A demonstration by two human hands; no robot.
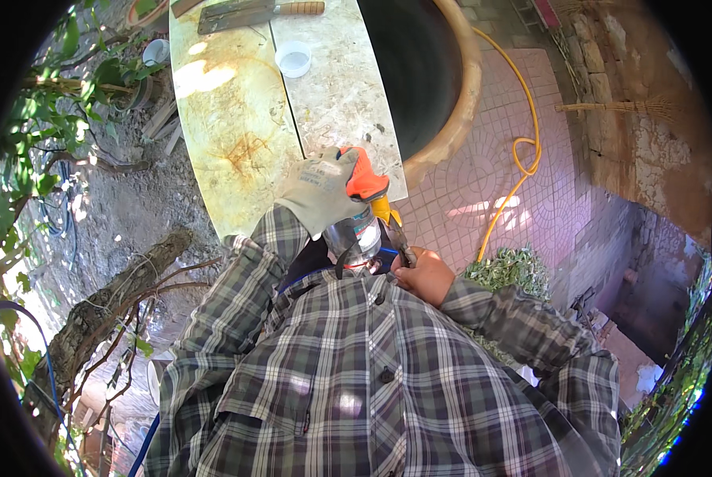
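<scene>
My left hand (pixel 324 188), in a pale grey glove with an orange palm side, is in front of my waist at the table's near edge. Its fingers curl around a yellow piece (pixel 382 209), most of which the glove hides. Just below the glove is a clear plastic container (pixel 364 236) with a label, close to my shirt front. My right hand (pixel 426 275), bare, is closed on a dark, narrow metal tool (pixel 397 238) that points up toward the yellow piece. The tool's exact kind cannot be made out.
A stained pale table (pixel 340 103) carries a cleaver (pixel 237 15) with a wooden handle and a small white cup (pixel 294 60). Right of it stands a big round vessel (pixel 469 71) with a dark inside. A yellow hose (pixel 523 171), leafy cuttings (pixel 513 272) and a tree trunk (pixel 109 306) lie around.
</scene>
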